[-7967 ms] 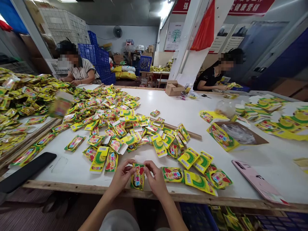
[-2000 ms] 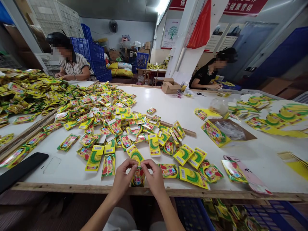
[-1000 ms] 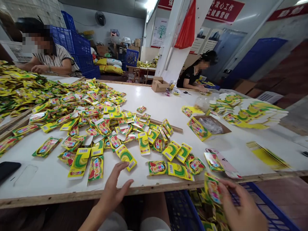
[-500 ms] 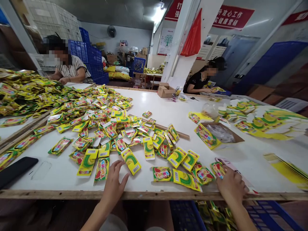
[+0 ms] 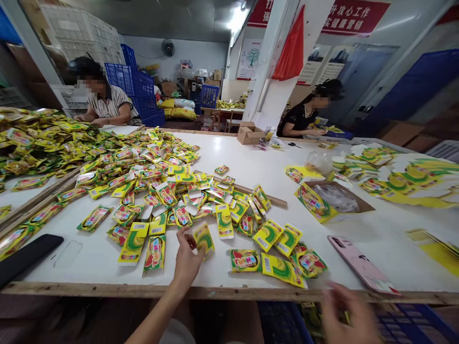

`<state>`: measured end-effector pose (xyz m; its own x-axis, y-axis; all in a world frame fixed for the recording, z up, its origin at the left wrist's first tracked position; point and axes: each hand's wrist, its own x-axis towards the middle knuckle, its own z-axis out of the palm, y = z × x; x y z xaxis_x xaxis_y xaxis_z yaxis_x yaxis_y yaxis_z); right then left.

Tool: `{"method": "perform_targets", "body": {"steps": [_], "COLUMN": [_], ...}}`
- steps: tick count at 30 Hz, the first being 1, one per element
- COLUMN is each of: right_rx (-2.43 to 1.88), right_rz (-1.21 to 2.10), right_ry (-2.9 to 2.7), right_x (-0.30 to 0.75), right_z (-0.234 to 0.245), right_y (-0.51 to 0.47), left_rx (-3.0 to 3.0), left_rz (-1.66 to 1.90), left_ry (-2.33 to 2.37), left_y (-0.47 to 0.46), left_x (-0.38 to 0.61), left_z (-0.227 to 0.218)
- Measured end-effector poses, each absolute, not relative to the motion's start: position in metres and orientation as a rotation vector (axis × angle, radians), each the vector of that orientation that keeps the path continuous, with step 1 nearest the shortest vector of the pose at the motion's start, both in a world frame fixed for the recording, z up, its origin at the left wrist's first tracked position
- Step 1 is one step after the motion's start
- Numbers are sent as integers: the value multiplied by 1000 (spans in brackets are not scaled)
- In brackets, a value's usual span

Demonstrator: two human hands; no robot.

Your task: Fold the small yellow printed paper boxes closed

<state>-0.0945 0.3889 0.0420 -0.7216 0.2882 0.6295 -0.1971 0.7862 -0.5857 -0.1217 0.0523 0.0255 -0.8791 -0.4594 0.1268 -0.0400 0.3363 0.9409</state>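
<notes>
My left hand (image 5: 187, 262) pinches a small yellow-and-green box (image 5: 203, 241) between thumb and fingers, tilted up off the white table. Just right of it lie a TWINS packet (image 5: 245, 261) and a yellow box (image 5: 281, 269), with several more around them. My right hand (image 5: 346, 313) is smeared by motion at the table's front edge, over a blue crate (image 5: 409, 322) partly filled with packets. Whether it holds anything is unclear. A pink phone (image 5: 364, 265) lies on the table just beyond that hand.
A large heap of packets (image 5: 43, 143) covers the left side. A black phone (image 5: 30, 258) lies near the front left. An open carton (image 5: 315, 203) holding clear plastic and stacks of flat yellow cartons (image 5: 405, 179) are on the right. Two people sit across the table.
My left hand has closed on the yellow box and lifted it. My right hand has drawn back from the pink phone to below the table edge; the packet under it has left that spot.
</notes>
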Motion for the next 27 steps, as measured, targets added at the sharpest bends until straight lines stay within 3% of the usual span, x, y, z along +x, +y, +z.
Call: {"method": "perform_targets", "body": {"steps": [3,6,10,15,20,27], "right_rx": [357,499,554,521,282,478], "right_rz": [1271,1627,1826,2144,2118,2046], "right_ry": [-2398,-2386,-2333,-2252,-2173,-2383], "right_x": [-96,-102,-114,-123,-125,-133], "right_z": [38,35,36,35,21,21], "right_y": [278,204,182,178,172,176], "left_rx": [200,-129,-178,5,90,35], "left_rz": [-1476,-1505,-1534,-1843,-1920,-1861], "left_ry": [-2314,-2405,-2403,-2166,-2222,-2356], "left_y": [67,66,49,38,33,21], "left_x": [-104,-85,-75,-83,-85,-90], "left_z": [34,38,33,26,23,28]}}
